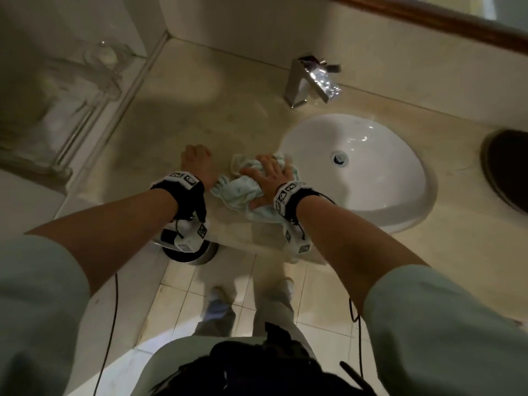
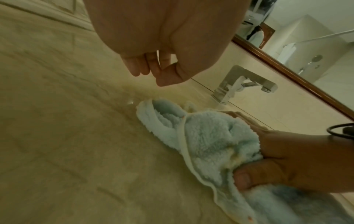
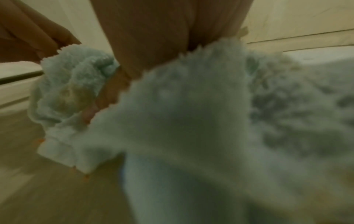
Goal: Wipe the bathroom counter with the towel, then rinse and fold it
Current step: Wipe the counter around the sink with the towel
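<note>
The bunched pale blue towel [image 1: 241,190] lies mid-frame on the beige table [image 1: 177,115], just left of the white sink [image 1: 394,178]. The right hand [image 1: 268,178] grips it; the left hand [image 1: 200,164] hangs beside it, loosely curled, holding nothing.

The towel [image 1: 243,192] lies bunched on the counter [image 1: 177,115], just left of the sink [image 1: 385,201]. The right hand [image 1: 270,178] rests on top of it; the left hand [image 1: 197,161] hovers just to its left. The faucet [image 1: 311,80] stands behind the sink.
</note>
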{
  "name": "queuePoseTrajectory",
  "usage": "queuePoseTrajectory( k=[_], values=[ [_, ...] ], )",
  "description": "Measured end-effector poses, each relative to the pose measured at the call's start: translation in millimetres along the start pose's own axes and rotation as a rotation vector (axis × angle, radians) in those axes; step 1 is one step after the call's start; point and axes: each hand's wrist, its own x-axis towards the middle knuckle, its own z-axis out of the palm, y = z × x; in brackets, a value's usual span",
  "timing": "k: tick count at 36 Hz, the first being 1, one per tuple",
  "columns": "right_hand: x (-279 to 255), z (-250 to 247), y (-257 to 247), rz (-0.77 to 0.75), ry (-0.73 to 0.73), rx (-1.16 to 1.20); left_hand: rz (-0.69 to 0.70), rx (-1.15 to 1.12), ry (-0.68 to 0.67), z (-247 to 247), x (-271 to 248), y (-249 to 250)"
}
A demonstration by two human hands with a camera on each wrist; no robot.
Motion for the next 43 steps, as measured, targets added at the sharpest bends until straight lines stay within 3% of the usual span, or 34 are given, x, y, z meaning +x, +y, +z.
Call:
queuePoseTrajectory(
  k=[11,17,21,29,43],
  values=[
    [58,-34,-14,0.127,0.073,0.007,-0.149,-0.106,-0.017,-8,-11,-34],
    [80,-50,-30,0.302,0.082,0.087,-0.140,-0.113,-0.024,-8,-12,-51],
    [84,-53,-35,0.337,0.105,0.090,-0.101,-0.100,-0.017,-16,-3,-57],
    [55,-41,-54,0.335,0.107,0.025,-0.025,-0.074,-0.048,-25,16,-47],
    [-28,-12,-61,0.300,-0.033,0.024,0.136,-0.035,-0.153,-15,-12,-2]
  ],
)
